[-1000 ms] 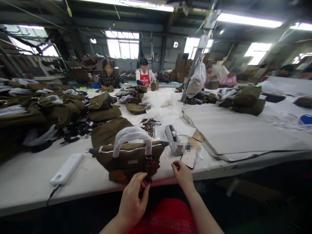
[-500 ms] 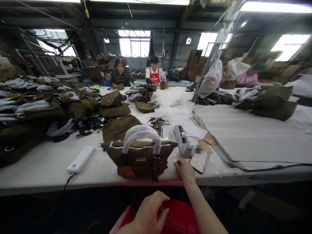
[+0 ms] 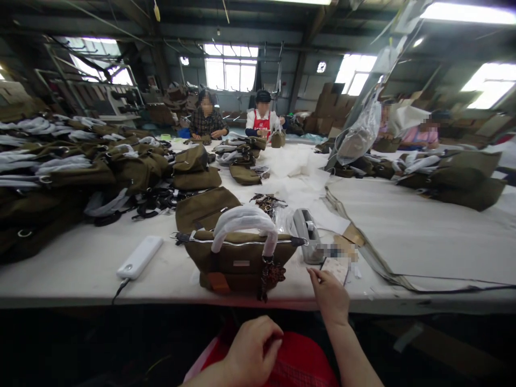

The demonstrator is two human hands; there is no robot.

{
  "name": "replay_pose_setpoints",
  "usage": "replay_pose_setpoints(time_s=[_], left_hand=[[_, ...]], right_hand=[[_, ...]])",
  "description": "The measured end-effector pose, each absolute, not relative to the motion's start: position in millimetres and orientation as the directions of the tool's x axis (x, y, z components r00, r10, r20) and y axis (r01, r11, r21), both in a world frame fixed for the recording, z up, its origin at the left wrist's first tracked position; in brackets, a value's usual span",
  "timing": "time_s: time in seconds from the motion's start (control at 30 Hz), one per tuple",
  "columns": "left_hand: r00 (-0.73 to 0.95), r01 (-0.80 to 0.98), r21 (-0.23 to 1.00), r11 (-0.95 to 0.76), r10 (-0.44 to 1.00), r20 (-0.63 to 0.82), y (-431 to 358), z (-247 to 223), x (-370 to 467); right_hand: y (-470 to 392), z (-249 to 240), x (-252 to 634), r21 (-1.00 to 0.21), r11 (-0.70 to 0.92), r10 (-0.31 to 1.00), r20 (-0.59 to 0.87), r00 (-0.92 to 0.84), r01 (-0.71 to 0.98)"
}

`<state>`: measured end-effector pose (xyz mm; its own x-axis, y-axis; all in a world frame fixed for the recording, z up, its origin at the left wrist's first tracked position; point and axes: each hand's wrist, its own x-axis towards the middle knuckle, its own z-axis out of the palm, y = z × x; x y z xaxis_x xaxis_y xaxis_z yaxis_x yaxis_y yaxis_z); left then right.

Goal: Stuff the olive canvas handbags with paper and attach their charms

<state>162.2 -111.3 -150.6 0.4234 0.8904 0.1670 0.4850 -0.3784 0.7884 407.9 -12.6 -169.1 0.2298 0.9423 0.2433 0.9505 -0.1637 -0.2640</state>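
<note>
An olive handbag (image 3: 237,263) stands upright near the table's front edge, its handles (image 3: 245,223) wrapped in white. A dark reddish-brown charm (image 3: 275,273) hangs from the right handle base. My right hand (image 3: 332,295) is beside the bag, over the table edge, thumb and forefinger pinched together; anything between them is too small to make out. Over the red cloth (image 3: 302,360) on my lap, my left hand (image 3: 253,344) is closed with curled fingers, and its inside is hidden. Neither hand touches the bag.
A white power bank (image 3: 140,257) with a cable lies left of the bag. To its right are a grey tape dispenser-like holder (image 3: 305,231) and a phone (image 3: 336,269). Olive bags (image 3: 76,174) are heaped at left; white sheets (image 3: 423,231) lie right. Co-workers (image 3: 262,115) sit across the table.
My right hand has moved a little right and nearer, away from the bag. My left thumb and fingers have come closer together. The view has shifted slightly left.
</note>
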Motion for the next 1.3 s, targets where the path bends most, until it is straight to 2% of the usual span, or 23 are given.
replay_pose_setpoints(time_s=[0.1,0.27,0.33,0.57,0.73,0.87,0.93,1.0,1.07,1.1,1.17,1.23,1.3], left_hand=[[0.418,0.491,0.788,-0.371,0.894,0.16,-110.9,-154.2,160.8],[0.407,0.503,0.792,-0.347,0.903,0.137,-111.8,-153.1,160.3],[0.404,0.511,0.791,-0.336,0.906,0.124,-112.6,-151.9,160.2],[0.362,0.548,0.776,-0.314,0.925,0.119,-111.2,-144.7,161.3],[0.389,0.53,0.741,-0.412,0.895,0.219,-98.9,-134.3,172.6],[0.444,0.514,0.654,-0.555,0.825,0.35,-86.1,-123.0,186.4],[0.467,0.482,0.614,-0.625,0.776,0.423,-82.5,-116.0,191.1],[0.459,0.429,0.606,-0.67,0.739,0.493,-82.7,-107.5,192.4],[0.418,0.361,0.645,-0.673,0.736,0.533,-86.5,-97.0,190.4],[0.399,0.322,0.682,-0.657,0.747,0.532,-89.3,-91.5,188.3],[0.364,0.24,0.76,-0.604,0.782,0.506,-94.7,-80.9,182.6],[0.339,0.211,0.799,-0.563,0.809,0.48,-97.9,-73.2,175.6],[0.298,0.247,0.808,-0.534,0.836,0.461,-98.0,-69.5,168.3]], right_hand=[[-17.4,-170.2,408.6,-0.191,-0.121,0.93,0.322,0.179,0.974],[-16.6,-172.4,405.4,-0.12,-0.124,0.965,0.219,0.148,0.985],[-16.5,-170.3,402.9,-0.11,-0.14,0.962,0.219,0.161,0.984],[-38.3,-145.9,392.0,-0.052,-0.025,0.901,0.431,0.045,0.998],[-80.5,-121.2,382.3,-0.016,0.158,0.832,0.54,-0.124,0.987],[-111.3,-108.6,376.3,-0.026,0.438,0.652,0.697,-0.298,0.898],[-120.2,-104.4,374.4,-0.02,0.539,0.585,0.729,-0.357,0.842],[-124.5,-99.2,373.1,-0.108,0.583,0.588,0.74,-0.327,0.805],[-125.0,-93.0,371.5,-0.321,0.576,0.675,0.705,-0.217,0.751],[-124.2,-90.1,370.2,-0.445,0.558,0.739,0.65,-0.175,0.701],[-120.8,-85.9,366.0,-0.647,0.503,0.852,0.481,-0.204,0.573],[-115.5,-84.7,359.4,-0.776,0.427,0.899,0.306,-0.315,0.465],[-109.1,-85.3,351.5,-0.846,0.334,0.91,0.175,-0.376,0.416]])
